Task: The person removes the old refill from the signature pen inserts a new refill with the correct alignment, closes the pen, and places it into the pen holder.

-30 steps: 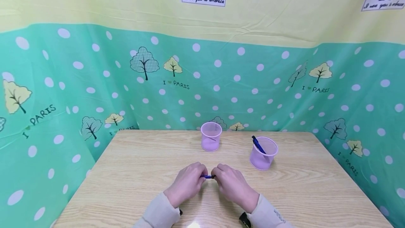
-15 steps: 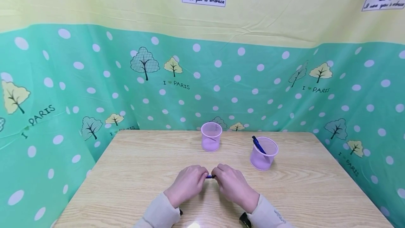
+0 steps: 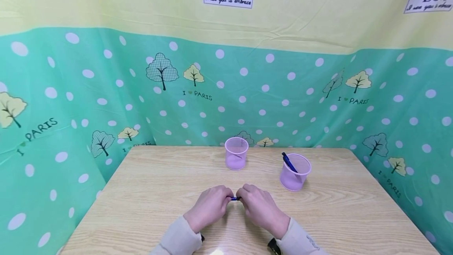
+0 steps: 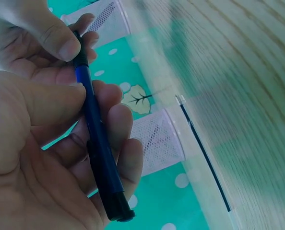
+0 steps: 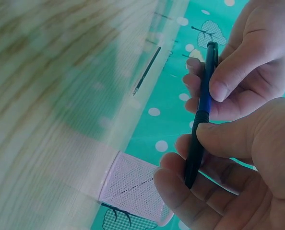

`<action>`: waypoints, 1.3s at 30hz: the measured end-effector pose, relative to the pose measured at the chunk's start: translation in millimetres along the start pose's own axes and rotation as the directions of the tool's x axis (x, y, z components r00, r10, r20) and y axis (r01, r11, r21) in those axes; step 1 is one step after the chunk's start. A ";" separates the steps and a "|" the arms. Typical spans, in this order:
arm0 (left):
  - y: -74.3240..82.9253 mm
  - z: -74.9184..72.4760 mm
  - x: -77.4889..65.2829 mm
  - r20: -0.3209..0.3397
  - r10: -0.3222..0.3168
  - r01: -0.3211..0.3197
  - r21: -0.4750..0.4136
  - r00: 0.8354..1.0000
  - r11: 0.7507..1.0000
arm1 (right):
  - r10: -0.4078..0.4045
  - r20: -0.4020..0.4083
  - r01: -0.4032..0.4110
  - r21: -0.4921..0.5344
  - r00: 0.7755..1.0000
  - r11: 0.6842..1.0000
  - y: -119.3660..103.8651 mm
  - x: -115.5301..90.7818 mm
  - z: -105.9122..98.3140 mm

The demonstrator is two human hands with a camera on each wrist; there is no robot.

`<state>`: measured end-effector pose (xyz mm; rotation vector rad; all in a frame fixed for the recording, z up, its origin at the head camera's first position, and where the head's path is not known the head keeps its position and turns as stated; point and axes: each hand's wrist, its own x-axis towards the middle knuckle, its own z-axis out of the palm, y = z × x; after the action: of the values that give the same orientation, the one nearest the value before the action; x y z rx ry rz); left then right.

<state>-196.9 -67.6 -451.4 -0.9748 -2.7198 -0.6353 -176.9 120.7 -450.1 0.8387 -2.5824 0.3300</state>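
Note:
A blue pen (image 3: 234, 198) with black ends is held level between both hands, low over the table. My left hand (image 3: 210, 207) grips the blue barrel with thumb and curled fingers, the clip end toward the palm in the left wrist view. The pen's black grip section (image 5: 196, 148) is pinched between thumb and fingers of my right hand (image 3: 261, 209). On the table, a thin dark rod (image 4: 205, 158) with a pale tip, like a pen refill, lies beyond the hands; in the head view it is hidden.
Two lilac mesh pen cups stand farther back: a left cup (image 3: 236, 156) and a right cup (image 3: 293, 178), which has a dark blue pen (image 3: 289, 162) leaning in it. A patterned curtain (image 3: 219, 101) rises behind the wooden table (image 3: 155, 192) and along both sides.
My left hand has slid slightly right along the pen toward my right hand, so less barrel shows between them. The right hand and the cups have stayed in place.

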 end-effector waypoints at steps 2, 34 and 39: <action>0.0 -0.3 -0.1 -0.006 0.005 -0.005 -0.010 1.000 1.000 | 0.003 0.003 -0.003 0.002 1.000 1.000 0.2 -0.2 -0.3; 0.0 2.0 -0.4 -0.083 0.010 -0.011 -0.010 0.997 1.000 | -0.006 -0.019 0.006 -0.002 1.000 1.000 -0.3 -0.1 0.5; -0.5 2.2 0.0 -0.020 0.012 -0.011 0.034 1.000 0.999 | -0.004 -0.018 0.004 -0.006 1.000 1.000 0.0 -0.2 0.5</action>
<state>-197.3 -67.0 -453.6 -0.9700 -2.6961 -0.5924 -176.9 120.6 -450.6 0.8352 -2.5636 0.3275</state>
